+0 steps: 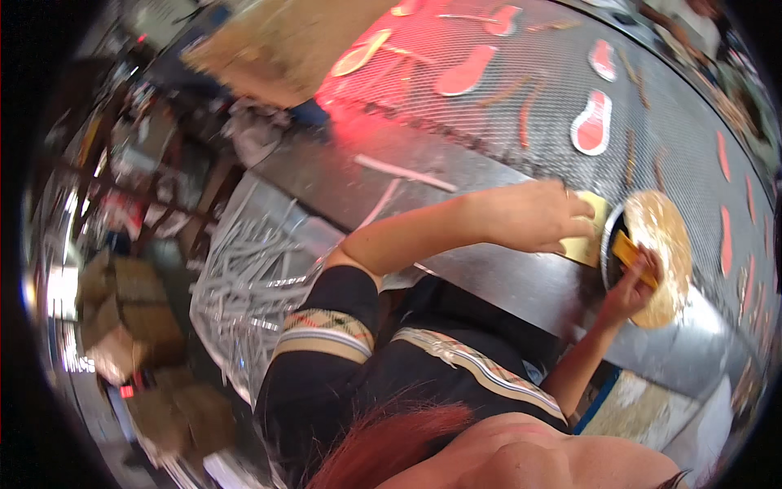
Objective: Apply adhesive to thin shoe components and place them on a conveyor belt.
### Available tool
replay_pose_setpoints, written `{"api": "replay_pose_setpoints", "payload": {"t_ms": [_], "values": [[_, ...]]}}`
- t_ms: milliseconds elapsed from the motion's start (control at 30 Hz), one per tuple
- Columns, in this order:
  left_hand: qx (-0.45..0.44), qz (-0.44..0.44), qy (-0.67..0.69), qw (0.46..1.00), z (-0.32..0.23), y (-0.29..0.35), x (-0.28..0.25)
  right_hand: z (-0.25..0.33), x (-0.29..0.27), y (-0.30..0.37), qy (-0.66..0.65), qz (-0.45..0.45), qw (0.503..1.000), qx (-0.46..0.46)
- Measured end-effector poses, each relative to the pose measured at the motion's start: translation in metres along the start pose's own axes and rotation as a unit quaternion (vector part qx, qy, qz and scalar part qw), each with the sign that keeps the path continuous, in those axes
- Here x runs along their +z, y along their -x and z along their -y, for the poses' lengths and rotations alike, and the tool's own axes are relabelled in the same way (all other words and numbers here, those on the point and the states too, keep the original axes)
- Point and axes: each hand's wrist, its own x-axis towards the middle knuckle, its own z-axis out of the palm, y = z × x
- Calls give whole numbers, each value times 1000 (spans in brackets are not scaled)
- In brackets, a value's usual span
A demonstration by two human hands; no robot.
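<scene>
An orange-yellow, scraper-like tool (626,252) is held at the mouth of a bowl (605,259) at 3 o'clock in the view.

By the right hand (635,287) the tool is pinched at its lower end between narrowed fingers, apparently so that its far end can be pointed toward 10 o'clock, over the dark opening. The bowl's 3 o'clock side is covered by a plastic-wrapped tan board (669,244), the opposite side perhaps being left open for access. By the left hand (533,216), curled fingers are brought against a yellow card (588,238) at the bowl's 9 o'clock edge; whether it is gripped cannot be told. Toward 2 o'clock, a white-rimmed red insole (590,122) is laid flat on mesh (562,65).
</scene>
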Motion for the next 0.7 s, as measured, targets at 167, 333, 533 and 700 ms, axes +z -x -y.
{"api": "replay_pose_setpoints", "payload": {"t_ms": [167,333,533,700], "values": [[-262,95,-302,912,49,81,38,26,-17,3,37,20,998,-43],[-455,82,-284,840,43,194,45,12,-32,5,73,35,994,-80],[-396,-19,-216,892,51,186,39,12,-51,-1,116,157,979,-61],[-310,-155,-316,883,61,161,33,32,-32,-1,193,194,955,-115]]}}
